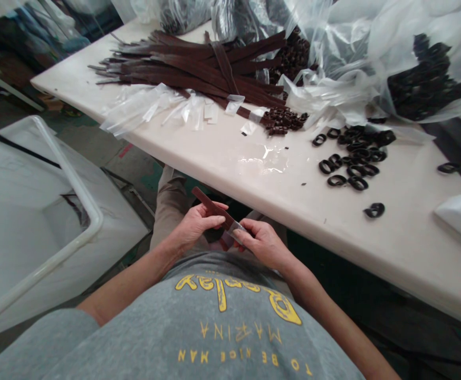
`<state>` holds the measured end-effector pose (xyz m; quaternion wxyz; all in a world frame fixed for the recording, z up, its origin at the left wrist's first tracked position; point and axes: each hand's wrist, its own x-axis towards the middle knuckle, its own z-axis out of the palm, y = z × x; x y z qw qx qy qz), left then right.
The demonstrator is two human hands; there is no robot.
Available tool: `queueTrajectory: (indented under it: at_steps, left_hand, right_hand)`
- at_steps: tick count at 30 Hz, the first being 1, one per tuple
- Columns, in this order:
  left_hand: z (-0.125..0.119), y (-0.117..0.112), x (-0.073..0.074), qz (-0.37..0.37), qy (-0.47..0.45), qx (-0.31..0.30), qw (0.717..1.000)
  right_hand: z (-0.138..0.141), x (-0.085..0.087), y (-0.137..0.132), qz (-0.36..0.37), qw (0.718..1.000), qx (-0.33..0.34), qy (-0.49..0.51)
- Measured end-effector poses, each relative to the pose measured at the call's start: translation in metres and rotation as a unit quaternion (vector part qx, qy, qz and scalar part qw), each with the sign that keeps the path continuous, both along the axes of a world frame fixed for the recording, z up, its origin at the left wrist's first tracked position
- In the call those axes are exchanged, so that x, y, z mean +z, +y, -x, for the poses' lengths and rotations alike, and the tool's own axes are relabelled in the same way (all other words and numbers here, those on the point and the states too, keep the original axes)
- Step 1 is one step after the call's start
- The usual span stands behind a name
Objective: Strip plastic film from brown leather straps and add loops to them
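Note:
A brown strap point(210, 205) is held above my lap, slanting down to the right. My left hand point(194, 227) pinches it near the middle between thumb and fingers. Around its lower right part sits a piece of clear plastic film point(235, 228), which my right hand point(264, 244) grips together with the strap. The strap's lower portion hangs partly hidden behind my hands. Ahead on the table lies a pile of similar brown straps point(175, 60), with clear plastic sleeves point(147, 105) spread along its near side.
The white table point(214, 150) slants across in front of me. Small brown loops point(281, 120) and black loops point(357, 153) lie on it, beside clear plastic bags point(424, 68) of dark pieces. A large white bin point(96, 211) stands at my left.

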<state>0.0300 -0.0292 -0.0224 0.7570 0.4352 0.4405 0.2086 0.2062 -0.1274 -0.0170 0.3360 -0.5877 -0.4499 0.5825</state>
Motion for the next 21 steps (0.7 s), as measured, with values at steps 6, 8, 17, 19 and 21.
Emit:
queueTrajectory:
  at_steps: [6, 8, 17, 19, 21]
  left_hand:
    - [-0.004, -0.005, -0.001, -0.023, -0.003, 0.014, 1.0]
    - [-0.003, -0.006, 0.002, -0.062, -0.002, 0.005, 0.998]
    - [0.018, -0.001, 0.031, -0.476, -0.034, -0.052, 0.877]
    - [0.025, -0.002, 0.039, -0.502, -0.021, -0.052, 0.863]
    - [0.032, -0.005, 0.045, -0.508, -0.003, -0.069, 0.858]
  right_hand:
    - [0.002, 0.009, 0.003, -0.025, 0.998, 0.006, -0.051]
    - [0.002, 0.011, 0.002, -0.031, 0.998, 0.006, -0.061]
    - [-0.007, 0.006, -0.027, -0.228, 0.928, -0.047, -0.292]
    - [-0.012, 0.004, -0.035, -0.262, 0.903, -0.06, -0.335]
    - [-0.016, 0.003, -0.043, -0.279, 0.88, -0.069, -0.377]
